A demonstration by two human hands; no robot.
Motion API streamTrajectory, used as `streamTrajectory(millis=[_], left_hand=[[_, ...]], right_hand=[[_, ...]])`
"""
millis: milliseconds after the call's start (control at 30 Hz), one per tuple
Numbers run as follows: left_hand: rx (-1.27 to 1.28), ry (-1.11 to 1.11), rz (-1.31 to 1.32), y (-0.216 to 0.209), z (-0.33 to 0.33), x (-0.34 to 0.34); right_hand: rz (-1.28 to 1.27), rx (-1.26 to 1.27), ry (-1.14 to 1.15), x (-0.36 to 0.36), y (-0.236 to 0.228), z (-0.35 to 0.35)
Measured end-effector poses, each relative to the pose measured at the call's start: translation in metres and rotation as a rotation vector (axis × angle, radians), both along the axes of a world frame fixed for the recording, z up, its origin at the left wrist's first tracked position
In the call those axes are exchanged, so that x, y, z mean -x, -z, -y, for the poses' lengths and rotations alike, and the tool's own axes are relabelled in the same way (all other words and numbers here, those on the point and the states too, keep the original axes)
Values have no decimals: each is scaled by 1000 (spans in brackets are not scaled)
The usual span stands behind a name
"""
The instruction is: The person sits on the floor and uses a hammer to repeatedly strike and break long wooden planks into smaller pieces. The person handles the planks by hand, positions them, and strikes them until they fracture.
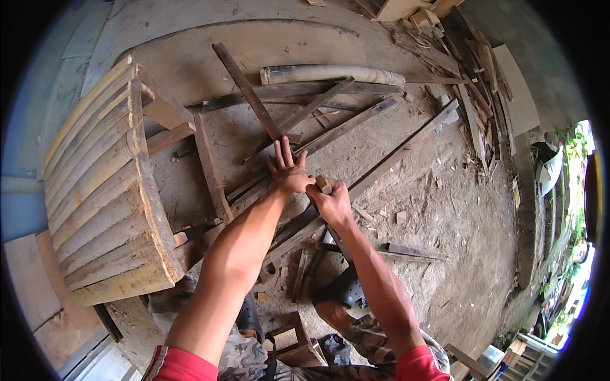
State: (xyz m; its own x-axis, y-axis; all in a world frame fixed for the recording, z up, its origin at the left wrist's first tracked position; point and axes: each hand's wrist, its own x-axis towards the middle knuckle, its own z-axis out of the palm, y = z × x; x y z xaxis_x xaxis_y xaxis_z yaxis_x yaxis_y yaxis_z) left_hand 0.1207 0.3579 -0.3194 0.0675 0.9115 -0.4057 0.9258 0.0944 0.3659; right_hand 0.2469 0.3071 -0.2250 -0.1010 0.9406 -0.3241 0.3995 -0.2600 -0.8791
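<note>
My left hand (pixel 291 174) is open, its fingers spread. Its fingertips are at the lower end of a dark wooden strip (pixel 244 89) that slants up and away to the left. Close beside it, my right hand (pixel 333 202) is closed around a wooden stick (pixel 324 185), whose blunt end pokes out above the fist. Most of the stick is hidden by the hand. Beneath both hands, a long wooden beam (pixel 391 162) runs diagonally from lower left to upper right. More dark strips cross the ground just beyond my hands.
A slatted wooden panel on a frame (pixel 105 197) stands at the left. Behind the strips lies a pale, thick pole (pixel 330 74). Scrap boards (pixel 470 101) are heaped at the far right. Short offcuts (pixel 419 253) and chips litter the dirt floor. My dark clogs (pixel 343 289) are below.
</note>
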Motion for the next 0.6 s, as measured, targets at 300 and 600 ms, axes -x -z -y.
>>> streamTrajectory(millis=[300, 600], left_hand=[[83, -48, -95, -20, -1, -9], [-217, 79, 26, 34, 2, 16]], right_hand=[[-3, -123, -122, -6, -10, 33], [34, 65, 83, 15, -18, -18]])
